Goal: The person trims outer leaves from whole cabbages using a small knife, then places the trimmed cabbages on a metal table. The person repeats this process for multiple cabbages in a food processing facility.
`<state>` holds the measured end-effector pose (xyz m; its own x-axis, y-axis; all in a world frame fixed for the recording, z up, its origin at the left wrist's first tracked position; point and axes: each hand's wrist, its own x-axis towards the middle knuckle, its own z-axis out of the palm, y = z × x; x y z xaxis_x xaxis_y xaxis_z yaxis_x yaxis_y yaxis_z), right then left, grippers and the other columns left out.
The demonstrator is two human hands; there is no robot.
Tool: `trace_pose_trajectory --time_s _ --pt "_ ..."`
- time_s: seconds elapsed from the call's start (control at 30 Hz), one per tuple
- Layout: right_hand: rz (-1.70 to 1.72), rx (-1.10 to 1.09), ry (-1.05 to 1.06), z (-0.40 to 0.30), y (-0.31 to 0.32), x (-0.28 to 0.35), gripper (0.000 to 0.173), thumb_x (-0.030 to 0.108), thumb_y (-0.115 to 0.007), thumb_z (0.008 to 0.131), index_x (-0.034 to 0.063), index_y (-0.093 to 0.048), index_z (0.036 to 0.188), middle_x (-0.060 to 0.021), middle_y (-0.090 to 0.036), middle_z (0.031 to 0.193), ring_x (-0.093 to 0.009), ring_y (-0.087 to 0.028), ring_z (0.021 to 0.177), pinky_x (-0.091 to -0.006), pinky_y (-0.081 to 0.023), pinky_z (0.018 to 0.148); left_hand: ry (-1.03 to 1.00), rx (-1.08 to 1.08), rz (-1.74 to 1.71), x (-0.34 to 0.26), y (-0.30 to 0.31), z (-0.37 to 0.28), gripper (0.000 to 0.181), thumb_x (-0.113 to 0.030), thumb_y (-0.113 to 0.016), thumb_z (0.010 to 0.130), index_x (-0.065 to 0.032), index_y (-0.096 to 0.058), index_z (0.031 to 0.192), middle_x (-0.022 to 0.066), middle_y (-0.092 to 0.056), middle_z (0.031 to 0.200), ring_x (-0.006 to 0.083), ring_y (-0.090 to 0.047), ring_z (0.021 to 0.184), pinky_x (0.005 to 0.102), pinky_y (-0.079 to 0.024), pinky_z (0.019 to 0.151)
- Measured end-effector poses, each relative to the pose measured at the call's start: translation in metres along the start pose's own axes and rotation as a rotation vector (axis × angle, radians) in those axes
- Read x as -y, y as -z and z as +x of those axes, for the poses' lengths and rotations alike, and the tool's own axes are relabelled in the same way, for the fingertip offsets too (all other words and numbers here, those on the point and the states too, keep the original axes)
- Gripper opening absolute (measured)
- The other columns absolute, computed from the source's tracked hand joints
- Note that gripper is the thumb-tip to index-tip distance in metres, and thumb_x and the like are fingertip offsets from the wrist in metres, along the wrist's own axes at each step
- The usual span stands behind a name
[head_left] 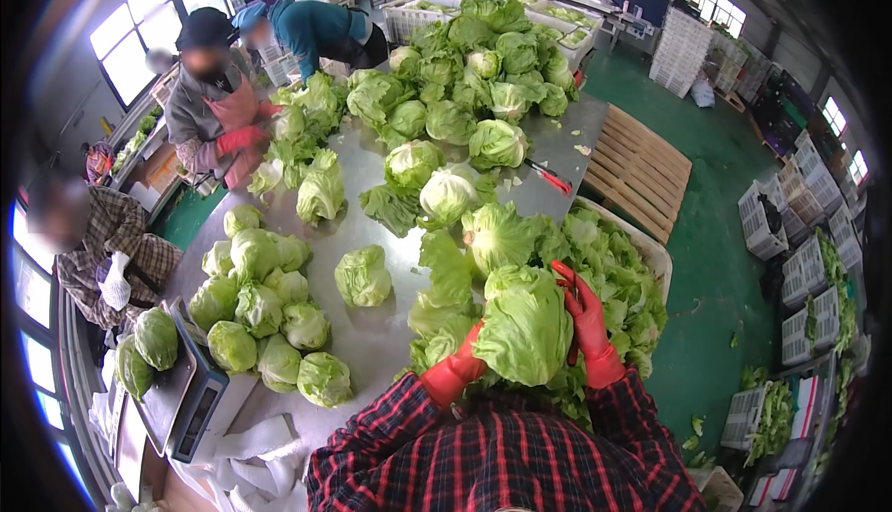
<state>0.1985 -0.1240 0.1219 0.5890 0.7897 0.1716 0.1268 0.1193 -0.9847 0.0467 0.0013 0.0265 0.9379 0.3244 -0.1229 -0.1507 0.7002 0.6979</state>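
Note:
A large iceberg lettuce head (523,325) is held between my two red-gloved hands near my chest. My left hand (456,365) grips its left side, partly hidden behind the leaves. My right hand (587,324) is against its right side and also has a dark, slender tool, perhaps a knife, along the palm. Just beyond lies another lettuce head with its cut stem showing (498,237). Loose outer leaves (442,282) lie left of it on the steel table (380,212). A pale trimmed head (448,197) sits farther off, and a red-handled knife (550,176) rests at right.
Trimmed lettuces (258,310) are grouped at left beside a scale (198,400) bearing two heads. A large lettuce pile (481,59) covers the far end. A bin of leaves (665,254) and a wooden pallet (637,170) stand at right. Several co-workers are along the left side.

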Motion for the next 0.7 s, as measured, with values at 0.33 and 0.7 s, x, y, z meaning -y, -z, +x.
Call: trace_pose_trajectory --time_s 0.33,0.7 --pt "0.713 -0.171 -0.515 0.014 0.025 -0.066 0.038 0.027 -0.048 0.100 0.0005 -0.052 0.126 -0.0111 -0.064 0.111 -0.019 -0.064 0.088 -0.0323 -0.053 0.073 0.246 0.158 0.310 -0.061 -0.009 0.010 0.075 -0.052 -0.052 0.093 -0.0018 -0.027 0.142 0.0133 -0.066 0.101 0.0241 -0.066 0.063 0.0342 -0.057 0.054" --pt "0.563 -0.051 -0.641 -0.002 0.005 -0.038 0.041 0.034 -0.051 0.097 0.0000 -0.054 0.119 -0.0135 -0.065 0.089 -0.022 -0.060 0.060 -0.0338 -0.049 0.049 -0.276 0.149 0.096 -0.053 -0.002 0.024 0.130 -0.046 -0.090 0.054 -0.0128 -0.012 0.153 0.0116 -0.022 0.155 0.0283 -0.027 0.140 0.0439 -0.026 0.113"
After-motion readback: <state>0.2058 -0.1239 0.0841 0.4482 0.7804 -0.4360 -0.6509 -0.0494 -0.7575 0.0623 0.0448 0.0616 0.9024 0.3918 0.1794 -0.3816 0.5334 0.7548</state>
